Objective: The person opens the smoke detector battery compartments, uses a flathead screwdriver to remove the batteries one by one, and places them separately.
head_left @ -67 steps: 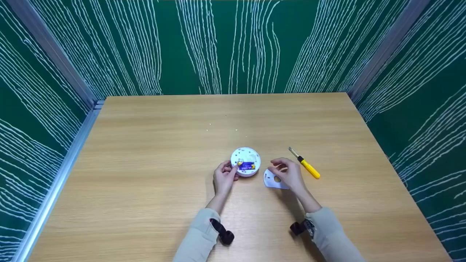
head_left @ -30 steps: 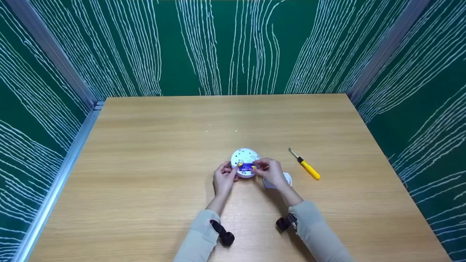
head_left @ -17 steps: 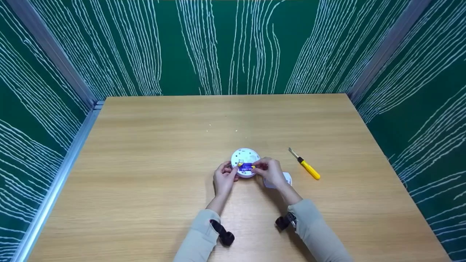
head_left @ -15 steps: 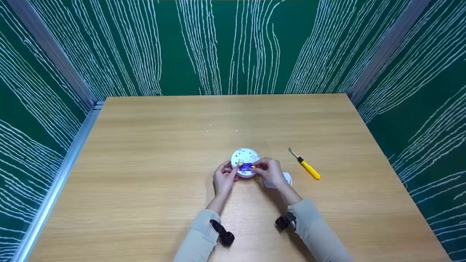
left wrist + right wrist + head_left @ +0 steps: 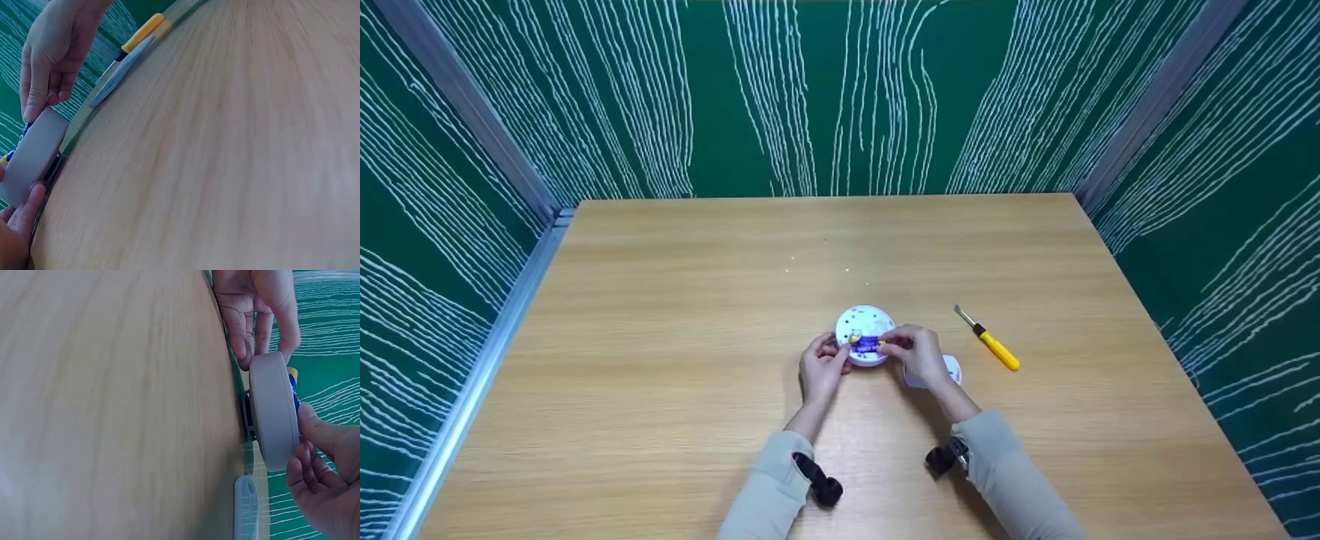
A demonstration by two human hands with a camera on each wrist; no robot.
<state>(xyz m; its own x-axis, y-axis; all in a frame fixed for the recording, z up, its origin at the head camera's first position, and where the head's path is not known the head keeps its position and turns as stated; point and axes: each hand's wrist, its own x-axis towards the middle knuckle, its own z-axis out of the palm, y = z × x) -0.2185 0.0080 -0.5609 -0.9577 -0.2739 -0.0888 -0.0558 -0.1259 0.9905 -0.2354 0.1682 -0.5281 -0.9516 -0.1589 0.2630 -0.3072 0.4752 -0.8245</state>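
In the head view my left hand grips the left edge of a round white smoke alarm, thumb on top and fingers beneath. A purple-blue battery with yellow near its ends lies across the alarm's upturned face. My right hand pinches at the battery's right end with thumb and fingertips, which hide that end. In the right wrist view the right thumb sits against the battery side, and the alarm is tilted up, seen edge-on. Whether the battery sits fully in its slot cannot be told.
A white plate lies on the wooden table, partly under the right hand. To its right rests a screwdriver with a yellow handle. Several tiny white crumbs are scattered farther back. Green walls with white lines surround the table.
My right hand has come left from over the white plate to the battery on the alarm. Since then it has barely moved. The left hand keeps its grip.
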